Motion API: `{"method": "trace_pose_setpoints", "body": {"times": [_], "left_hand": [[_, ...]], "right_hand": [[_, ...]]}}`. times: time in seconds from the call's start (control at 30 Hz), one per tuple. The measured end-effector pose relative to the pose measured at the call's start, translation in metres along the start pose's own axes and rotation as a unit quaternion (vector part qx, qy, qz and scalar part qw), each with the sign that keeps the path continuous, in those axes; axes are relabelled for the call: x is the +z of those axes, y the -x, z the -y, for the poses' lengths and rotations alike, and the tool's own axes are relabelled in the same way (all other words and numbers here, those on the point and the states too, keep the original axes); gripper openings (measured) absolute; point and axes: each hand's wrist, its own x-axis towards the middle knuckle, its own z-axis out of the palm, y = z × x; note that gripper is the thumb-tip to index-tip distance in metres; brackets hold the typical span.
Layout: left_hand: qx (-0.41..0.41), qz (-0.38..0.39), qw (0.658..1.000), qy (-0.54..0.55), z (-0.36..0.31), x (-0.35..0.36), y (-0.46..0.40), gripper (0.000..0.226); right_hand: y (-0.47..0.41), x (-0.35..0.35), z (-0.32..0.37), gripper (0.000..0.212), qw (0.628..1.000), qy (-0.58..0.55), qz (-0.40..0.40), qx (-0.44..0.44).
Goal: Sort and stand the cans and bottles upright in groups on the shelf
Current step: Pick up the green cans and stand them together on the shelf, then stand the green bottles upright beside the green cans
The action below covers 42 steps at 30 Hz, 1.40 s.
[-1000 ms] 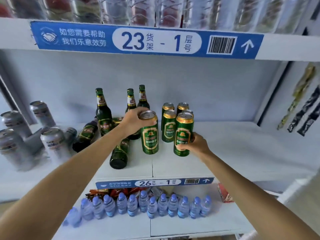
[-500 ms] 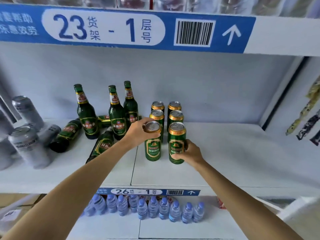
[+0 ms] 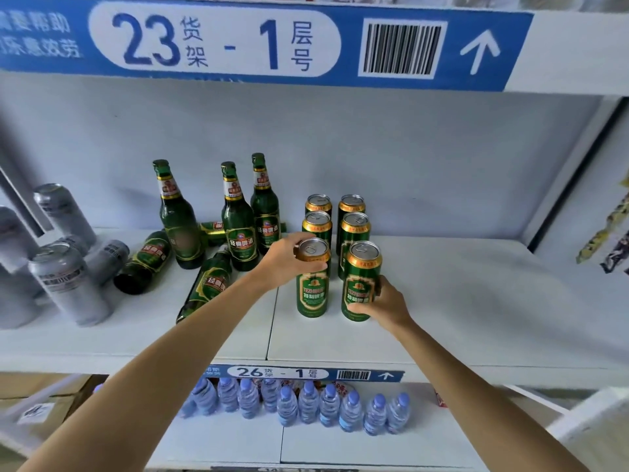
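Note:
My left hand (image 3: 285, 261) grips the top of a green can (image 3: 312, 294) that stands upright on the white shelf (image 3: 459, 301). My right hand (image 3: 381, 303) holds the lower side of a second green can (image 3: 360, 284) just to its right. Behind these two, several more green cans (image 3: 354, 229) stand in two rows. Left of them, three green bottles (image 3: 238, 223) stand upright, and other green bottles (image 3: 144, 262) lie on their sides. Silver cans (image 3: 69, 287) lean and lie at the far left.
The shelf above carries a blue label strip (image 3: 255, 42) close overhead. A lower shelf holds a row of small water bottles (image 3: 306, 403). Cardboard boxes (image 3: 37, 400) sit at the lower left. Packets hang on the right wall (image 3: 609, 229).
Both hands have set their green cans down in front of the can rows; the left can moved right and back into line. The camera has moved closer.

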Motion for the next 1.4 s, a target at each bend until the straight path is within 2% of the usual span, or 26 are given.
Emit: {"method": "trace_pose_setpoints", "body": {"times": [0.13,0.27,0.33,0.4,0.53,0.73,0.87,1.0,1.17,1.23,1.4], "left_hand": [[-0.015,0.029,0.999,0.018,-0.001,-0.003,0.000,0.069],[-0.034,0.104,0.990,0.093,-0.009,-0.019,0.003,0.084],[-0.025,0.102,0.992,0.066,-0.018,-0.033,0.009,0.081],[-0.017,0.070,0.997,0.014,-0.025,-0.053,0.016,0.072],[-0.017,0.008,1.000,-0.008,-0.035,-0.102,0.036,0.048],[-0.058,-0.102,0.993,-0.002,-0.024,-0.167,0.047,0.034],[-0.101,-0.141,0.985,0.015,0.004,-0.209,0.046,0.025],[-0.120,-0.168,0.978,-0.005,0.040,-0.244,0.041,0.027],[-0.144,-0.153,0.966,-0.151,0.082,-0.267,0.023,0.038],[-0.163,-0.142,0.960,-0.176,0.100,-0.276,0.012,0.038],[-0.175,-0.113,0.971,-0.117,0.131,-0.289,-0.014,0.068]], "right_hand": [[0.001,0.000,0.005,0.073,1.000,0.021,0.022,0.002],[0.008,-0.012,0.029,0.089,0.998,0.011,0.055,-0.017],[0.008,-0.026,0.047,0.092,0.998,-0.005,0.038,-0.054],[0.013,-0.041,0.074,0.081,0.996,0.021,-0.002,-0.087],[0.014,-0.053,0.122,0.064,0.973,0.120,-0.071,-0.184],[0.020,-0.003,0.192,0.058,0.944,0.205,-0.004,-0.260],[0.018,0.053,0.221,0.058,0.930,0.214,0.030,-0.298],[-0.004,0.110,0.225,0.053,0.921,0.276,0.074,-0.265],[-0.045,0.159,0.201,0.043,0.945,0.280,0.067,-0.156],[-0.060,0.172,0.187,0.046,0.956,0.260,0.060,-0.119],[-0.083,0.204,0.161,0.067,0.982,0.176,0.026,-0.059]]}}
